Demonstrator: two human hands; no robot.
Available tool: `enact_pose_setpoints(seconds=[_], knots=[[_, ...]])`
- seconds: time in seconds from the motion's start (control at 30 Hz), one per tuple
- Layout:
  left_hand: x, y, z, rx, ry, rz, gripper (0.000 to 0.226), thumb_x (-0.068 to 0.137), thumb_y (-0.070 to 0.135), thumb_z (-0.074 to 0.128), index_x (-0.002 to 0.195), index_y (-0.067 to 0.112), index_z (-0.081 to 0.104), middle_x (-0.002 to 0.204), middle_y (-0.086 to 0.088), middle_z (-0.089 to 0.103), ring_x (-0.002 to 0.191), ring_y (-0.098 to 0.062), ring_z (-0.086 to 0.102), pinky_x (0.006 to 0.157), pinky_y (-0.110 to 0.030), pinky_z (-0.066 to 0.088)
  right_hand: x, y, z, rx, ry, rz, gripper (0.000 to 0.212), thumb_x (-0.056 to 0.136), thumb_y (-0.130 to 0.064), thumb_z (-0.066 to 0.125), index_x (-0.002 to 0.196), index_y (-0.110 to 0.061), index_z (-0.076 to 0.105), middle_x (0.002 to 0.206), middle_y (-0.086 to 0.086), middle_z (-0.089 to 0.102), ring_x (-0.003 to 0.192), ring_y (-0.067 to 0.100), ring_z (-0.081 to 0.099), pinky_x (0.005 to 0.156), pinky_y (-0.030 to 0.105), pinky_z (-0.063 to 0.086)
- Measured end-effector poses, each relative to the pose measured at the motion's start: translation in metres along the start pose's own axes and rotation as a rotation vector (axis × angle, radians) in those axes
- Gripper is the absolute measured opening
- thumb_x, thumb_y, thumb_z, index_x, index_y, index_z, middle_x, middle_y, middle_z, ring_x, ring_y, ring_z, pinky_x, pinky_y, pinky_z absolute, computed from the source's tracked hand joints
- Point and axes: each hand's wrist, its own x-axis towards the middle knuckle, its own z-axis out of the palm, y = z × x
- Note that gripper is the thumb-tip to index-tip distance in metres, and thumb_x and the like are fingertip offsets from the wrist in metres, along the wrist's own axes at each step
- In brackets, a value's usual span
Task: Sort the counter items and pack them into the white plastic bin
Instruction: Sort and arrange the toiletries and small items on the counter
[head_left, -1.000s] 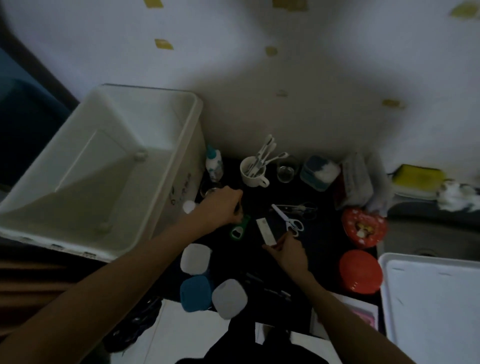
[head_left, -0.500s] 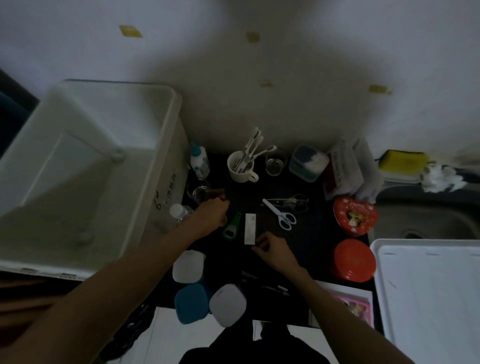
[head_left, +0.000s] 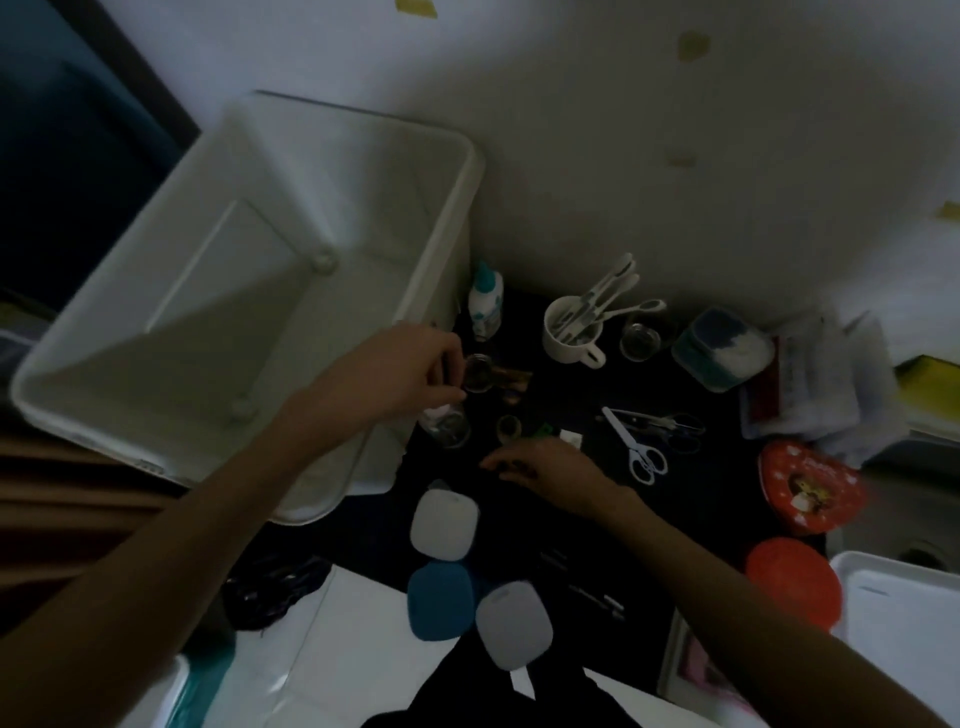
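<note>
White plastic bin at ten o'clock on the dark counter, its interior holding nothing visible; at one o'clock a white mug holds pale utensils. The left hand pinches a small glass jar just beside the bin's right wall. The right hand, fingers relaxed and flat, rests on the counter at centre, grasping nothing.

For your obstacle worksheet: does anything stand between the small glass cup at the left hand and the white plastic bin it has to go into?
Nothing visible does. The left hand holds its fingers at the small glass cup right beside the white plastic bin; only the bin's own tall wall must be cleared. The glue bottle stands behind, off that path.
</note>
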Motion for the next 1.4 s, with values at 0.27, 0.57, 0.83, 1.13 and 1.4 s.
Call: enact_pose_setpoints(seconds=[0.27,0.57,0.83,1.13,1.4], knots=[[-0.024,-0.010,0.003,-0.159,0.093,0.020,0.008,0.086,0.027,0.072,0.089,0.022,0.066,0.069,0.011,0.063,0.061,0.000,0.061,0.057,-0.012,0.046,0.055,0.005,0.044,-0.191,-0.294,-0.278,0.046,0.103,-0.020,0.047,0.145,-0.038,0.043,0.152,-0.016,0.039,0.134,0.011,0.043,0.110,0.030,0.037],[-0.024,-0.011,0.003,-0.212,0.115,0.012,0.007,0.087,0.024,0.071,0.088,0.023,0.064,0.064,0.014,0.059,0.058,0.001,0.060,0.052,-0.009,0.043,0.071,0.005,0.055,-0.319,-0.267,-0.442,0.050,0.098,-0.020,0.052,0.142,-0.041,0.042,0.153,-0.014,0.035,0.129,0.020,0.044,0.086,0.035,0.053],[-0.024,-0.012,0.005,-0.127,0.101,0.061,0.008,0.086,0.027,0.071,0.090,0.024,0.065,0.069,0.013,0.062,0.061,-0.003,0.061,0.056,-0.014,0.048,0.041,0.018,0.046,-0.285,-0.044,-0.292,0.025,0.092,-0.024,0.058,0.116,-0.020,0.064,0.128,-0.003,0.060,0.106,0.022,0.062,0.074,0.040,0.056],[-0.012,0.004,0.033,0.338,0.075,0.093,0.039,0.084,0.020,0.070,0.119,0.016,0.053,0.116,-0.004,0.052,0.106,-0.022,0.052,0.080,-0.036,0.047,-0.037,0.035,0.024,-0.041,0.260,0.060,0.039,0.086,-0.021,0.070,0.124,-0.029,0.061,0.129,-0.009,0.063,0.112,0.016,0.064,0.086,0.034,0.056],[0.010,0.013,0.065,0.767,-0.142,-0.121,0.044,0.091,0.015,0.057,0.132,0.012,0.044,0.123,-0.012,0.054,0.107,-0.029,0.059,0.082,-0.034,0.042,-0.048,0.024,0.002,0.034,0.382,0.188,0.025,0.088,-0.026,0.070,0.113,-0.024,0.065,0.109,-0.007,0.067,0.080,0.010,0.063,0.076,0.034,0.055]])
